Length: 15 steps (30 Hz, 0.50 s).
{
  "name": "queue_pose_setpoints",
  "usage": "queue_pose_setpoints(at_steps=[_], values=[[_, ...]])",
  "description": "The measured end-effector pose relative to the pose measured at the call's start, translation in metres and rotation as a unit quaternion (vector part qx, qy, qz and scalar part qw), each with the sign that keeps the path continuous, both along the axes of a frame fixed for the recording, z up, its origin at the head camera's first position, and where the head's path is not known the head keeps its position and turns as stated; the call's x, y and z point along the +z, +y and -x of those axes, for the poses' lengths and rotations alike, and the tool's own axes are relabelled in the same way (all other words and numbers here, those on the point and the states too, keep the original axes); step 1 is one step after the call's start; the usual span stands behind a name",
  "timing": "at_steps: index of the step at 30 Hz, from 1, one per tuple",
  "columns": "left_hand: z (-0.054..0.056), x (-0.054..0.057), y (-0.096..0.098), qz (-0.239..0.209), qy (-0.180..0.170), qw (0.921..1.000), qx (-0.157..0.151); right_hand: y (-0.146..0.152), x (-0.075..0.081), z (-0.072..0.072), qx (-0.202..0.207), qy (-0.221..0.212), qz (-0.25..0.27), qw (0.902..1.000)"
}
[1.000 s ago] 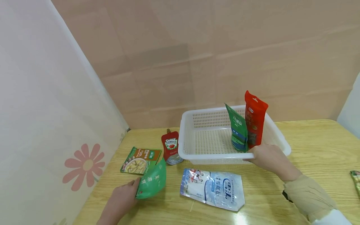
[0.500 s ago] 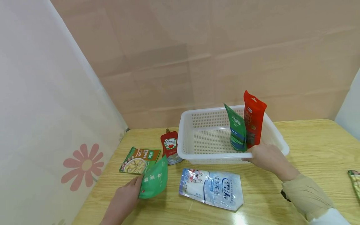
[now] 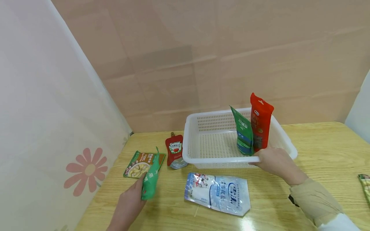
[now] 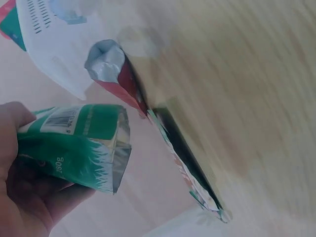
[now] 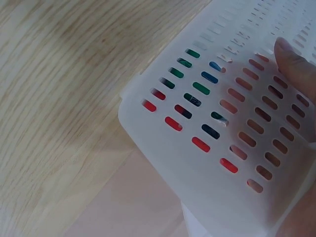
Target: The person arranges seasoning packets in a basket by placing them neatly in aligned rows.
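brown paper point(image 3: 188, 64) is covering the wall behind a wood-grain counter point(image 3: 323, 154), and a pale sheet with a pink flower point(image 3: 86, 170) is hanging on the left. a person's left hand point(image 3: 130, 197) is holding a green pouch point(image 3: 149, 183) near the counter's front left; its fingers point(image 4: 66, 200) are curling around the pouch, leaving one end sticking out. just beyond, a soup packet point(image 3: 140, 165) is lying flat, and a ketchup pouch point(image 3: 174, 149) is resting just beside a white basket point(image 3: 225, 160). the right hand point(image 3: 273, 160) is gripping the basket's near rim, its thumb pressing the outer wall. inside, a green bag point(image 3: 245, 134) and a red bag point(image 3: 261, 125) are standing at the right end. a salt bag point(image 3: 218, 194) is lying in front of the basket, and another packet point(image 3: 366, 186) is showing at the far right edge.
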<state>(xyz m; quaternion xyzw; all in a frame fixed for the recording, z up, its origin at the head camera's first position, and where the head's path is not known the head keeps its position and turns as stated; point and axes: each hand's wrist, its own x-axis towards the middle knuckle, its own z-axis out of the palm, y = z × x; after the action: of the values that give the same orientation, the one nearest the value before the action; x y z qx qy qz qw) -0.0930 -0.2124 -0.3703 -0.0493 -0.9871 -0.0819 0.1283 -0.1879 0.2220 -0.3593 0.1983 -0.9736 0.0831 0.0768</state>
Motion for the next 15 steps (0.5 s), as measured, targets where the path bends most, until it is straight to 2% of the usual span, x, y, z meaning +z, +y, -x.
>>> queue_pose_setpoints(at_steps=[7,11,15], values=[[-0.001,0.007,0.008,-0.082,-0.004,0.9963,0.027,0.000,0.000,0.000,-0.005,-0.003,0.001,1.0000],[-0.001,0.012,0.014,-0.129,-0.013,0.9911,0.028,0.000,0.000,0.000,-0.006,-0.002,0.001,1.0000],[-0.001,0.014,0.021,-0.184,-0.008,0.9828,0.016,0.000,0.000,0.000,-0.006,-0.004,0.002,1.0000]])
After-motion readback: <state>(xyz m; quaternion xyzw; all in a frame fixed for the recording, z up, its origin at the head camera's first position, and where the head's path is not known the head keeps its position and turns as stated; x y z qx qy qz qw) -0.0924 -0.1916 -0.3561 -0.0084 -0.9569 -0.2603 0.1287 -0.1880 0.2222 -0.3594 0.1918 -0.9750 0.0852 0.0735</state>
